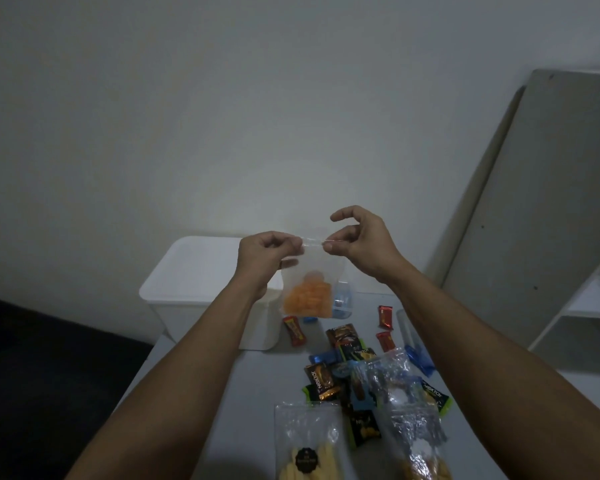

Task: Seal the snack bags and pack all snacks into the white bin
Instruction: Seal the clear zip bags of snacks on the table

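Up in the air just in front of the white bin, clear bag of orange snacks pinched at its zip strip by left hand and right hand, seal liable to gape if fingers skip a stretch.

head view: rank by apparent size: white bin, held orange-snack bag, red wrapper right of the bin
1. white bin, largest by far.
2. orange-snack bag, pinched at its top by left hand and right hand; it hangs nearer the camera, so it looks inflated.
3. red wrapper, smallest.
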